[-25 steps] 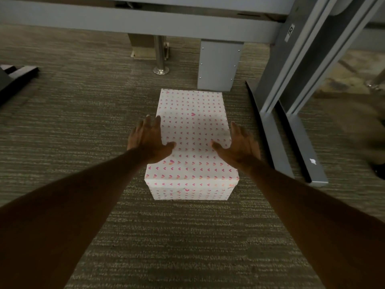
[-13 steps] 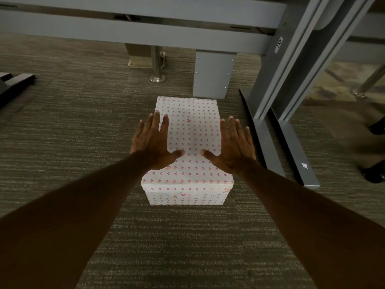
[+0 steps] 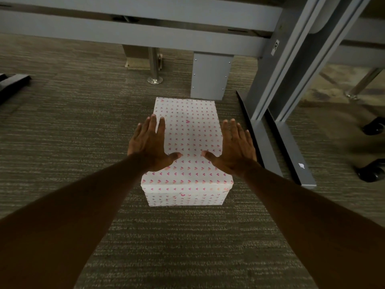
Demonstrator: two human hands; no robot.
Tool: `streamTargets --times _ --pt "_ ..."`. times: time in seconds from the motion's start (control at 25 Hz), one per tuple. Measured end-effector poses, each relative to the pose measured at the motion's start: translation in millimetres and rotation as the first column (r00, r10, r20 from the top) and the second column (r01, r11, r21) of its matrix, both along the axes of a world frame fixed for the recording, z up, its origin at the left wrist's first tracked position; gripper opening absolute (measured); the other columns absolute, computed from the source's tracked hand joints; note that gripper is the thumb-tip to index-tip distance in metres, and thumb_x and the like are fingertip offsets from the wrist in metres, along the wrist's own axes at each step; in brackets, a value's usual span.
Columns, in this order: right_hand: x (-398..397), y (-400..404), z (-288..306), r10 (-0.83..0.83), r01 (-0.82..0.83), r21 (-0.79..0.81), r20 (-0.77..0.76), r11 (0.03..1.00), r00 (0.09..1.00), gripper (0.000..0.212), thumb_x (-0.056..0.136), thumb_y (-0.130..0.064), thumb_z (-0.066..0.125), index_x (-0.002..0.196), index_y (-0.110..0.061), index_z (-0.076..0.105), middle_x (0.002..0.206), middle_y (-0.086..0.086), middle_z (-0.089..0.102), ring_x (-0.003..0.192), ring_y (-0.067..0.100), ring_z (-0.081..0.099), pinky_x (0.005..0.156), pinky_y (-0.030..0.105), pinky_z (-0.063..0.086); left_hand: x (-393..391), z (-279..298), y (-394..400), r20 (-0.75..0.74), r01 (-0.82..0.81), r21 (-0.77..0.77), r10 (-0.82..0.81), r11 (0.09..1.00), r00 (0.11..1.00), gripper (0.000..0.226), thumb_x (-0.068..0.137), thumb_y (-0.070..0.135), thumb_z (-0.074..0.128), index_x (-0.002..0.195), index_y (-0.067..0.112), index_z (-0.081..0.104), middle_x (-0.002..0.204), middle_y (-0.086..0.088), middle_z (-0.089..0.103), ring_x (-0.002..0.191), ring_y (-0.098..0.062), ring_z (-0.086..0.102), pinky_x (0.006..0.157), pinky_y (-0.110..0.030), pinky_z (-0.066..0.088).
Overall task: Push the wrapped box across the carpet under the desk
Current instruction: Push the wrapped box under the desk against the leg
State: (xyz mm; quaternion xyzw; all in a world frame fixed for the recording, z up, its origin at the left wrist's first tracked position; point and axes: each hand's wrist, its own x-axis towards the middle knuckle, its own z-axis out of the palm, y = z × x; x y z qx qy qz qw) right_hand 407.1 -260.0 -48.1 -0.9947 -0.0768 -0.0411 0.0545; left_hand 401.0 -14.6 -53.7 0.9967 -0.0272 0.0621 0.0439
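Note:
A box point(image 3: 187, 132) wrapped in white paper with small pink hearts lies lengthwise on the grey-brown carpet point(image 3: 73, 132) under the grey desk frame point(image 3: 145, 36). My left hand point(image 3: 150, 144) is flat with its fingers spread over the box's left top edge. My right hand point(image 3: 233, 147) is held the same way over the right top edge. Both thumbs point inward over the box's top. Neither hand grips anything, and I cannot tell whether the palms touch the paper. The box's far end lies just short of a grey panel point(image 3: 210, 76).
A grey desk leg point(image 3: 277, 84) with long floor feet point(image 3: 291, 155) stands right of the box. A chrome post point(image 3: 154, 67) stands behind it. Dark chair castors point(image 3: 373, 126) sit at far right, and a black base point(image 3: 12, 84) at far left.
My hands have come off the box's sides to lie flat with spread fingers over its top edges. The box's far end now appears closer to the grey panel.

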Motion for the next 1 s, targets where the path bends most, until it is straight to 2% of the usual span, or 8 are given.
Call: streamTargets --times 0.2,0.44,0.52,0.6,0.68,0.72,0.88,1.0 --pt "0.0 1.0 -3.7 -0.047 0.054 0.092 -0.075 0.994 0.996 0.111 0.085 -0.073 0.047 0.159 -0.009 -0.006 0.169 0.017 -0.004 0.156 0.034 -0.003 0.124 0.046 0.004 3.0 -11.3 6.1 -0.099 -0.079 -0.164 0.063 0.983 0.993 0.12 0.067 0.069 0.066 0.154 0.017 0.003 0.163 -0.015 0.012 0.148 -0.037 0.018 0.111 -0.059 0.032" --pt "-4.8 0.3 -18.3 -0.135 0.181 0.298 -0.167 0.937 0.977 0.096 0.09 -0.049 0.061 0.159 -0.007 0.008 0.165 0.02 0.019 0.151 0.04 0.021 0.118 0.048 0.027 1.4 -31.0 15.1 -0.189 -0.246 -0.31 0.194 0.918 0.963 0.09 0.073 0.05 0.072 0.145 0.013 0.033 0.145 -0.016 0.04 0.135 -0.036 0.037 0.102 -0.051 0.042" --pt "-3.2 0.0 -22.2 -0.194 0.257 0.355 -0.204 0.899 0.96 0.082 0.092 -0.038 0.062 0.156 -0.008 0.021 0.155 0.021 0.037 0.139 0.041 0.042 0.109 0.048 0.043 0.5 -33.9 17.6 -0.263 -0.343 -0.36 0.258 0.868 0.93 0.08 0.077 0.041 0.071 0.143 0.01 0.038 0.142 -0.017 0.043 0.129 -0.037 0.044 0.095 -0.048 0.048" --pt "-1.4 -1.0 -25.3 -0.234 0.317 0.413 -0.24 0.854 0.942 0.06 0.093 -0.03 0.062 0.144 -0.008 0.041 0.137 0.018 0.054 0.117 0.034 0.06 0.09 0.043 0.058 0.3 -33.5 18.7 -0.339 -0.411 -0.45 0.273 0.793 0.9 0.064 0.082 0.03 0.067 0.138 0.008 0.045 0.131 -0.016 0.053 0.111 -0.034 0.059 0.075 -0.041 0.058" --pt "-0.9 -2.6 -28.0 -0.261 0.362 0.467 -0.268 0.807 0.927 0.042 0.093 -0.027 0.061 0.129 -0.007 0.054 0.122 0.013 0.064 0.101 0.028 0.064 0.073 0.033 0.057 1.1 -31.6 18.4 -0.38 -0.447 -0.504 0.274 0.739 0.883 0.045 0.086 0.019 0.061 0.128 0.006 0.054 0.112 -0.013 0.062 0.085 -0.025 0.065 0.052 -0.028 0.051" --pt "-0.9 -3.4 -28.8 -0.276 0.388 0.486 -0.287 0.783 0.917 0.04 0.093 -0.028 0.063 0.126 -0.006 0.057 0.118 0.012 0.065 0.098 0.027 0.064 0.068 0.03 0.055 1.8 -29.7 18.5 -0.392 -0.464 -0.515 0.283 0.721 0.875 0.036 0.088 0.016 0.058 0.122 0.005 0.059 0.105 -0.012 0.065 0.077 -0.021 0.064 0.048 -0.025 0.047" --pt "1.2 -6.8 -31.5 -0.296 0.459 0.554 -0.362 0.694 0.884 0.035 0.091 -0.03 0.068 0.115 -0.004 0.068 0.109 0.011 0.07 0.095 0.027 0.069 0.076 0.036 0.061 5.3 -24.8 20.9 -0.412 -0.521 -0.559 0.329 0.646 0.85 0.024 0.09 0.016 0.059 0.107 0.0 0.066 0.1 -0.017 0.068 0.083 -0.026 0.067 0.062 -0.033 0.056" --pt "3.4 -8.6 -31.4 -0.272 0.483 0.615 -0.408 0.624 0.871 0.027 0.089 -0.028 0.072 0.103 -0.005 0.073 0.103 0.01 0.073 0.083 0.021 0.07 0.065 0.029 0.06 8.4 -23.5 22.8 -0.448 -0.572 -0.566 0.361 0.593 0.818 0.028 0.09 0.018 0.062 0.112 0.0 0.063 0.107 -0.019 0.066 0.095 -0.03 0.066 0.083 -0.043 0.058"
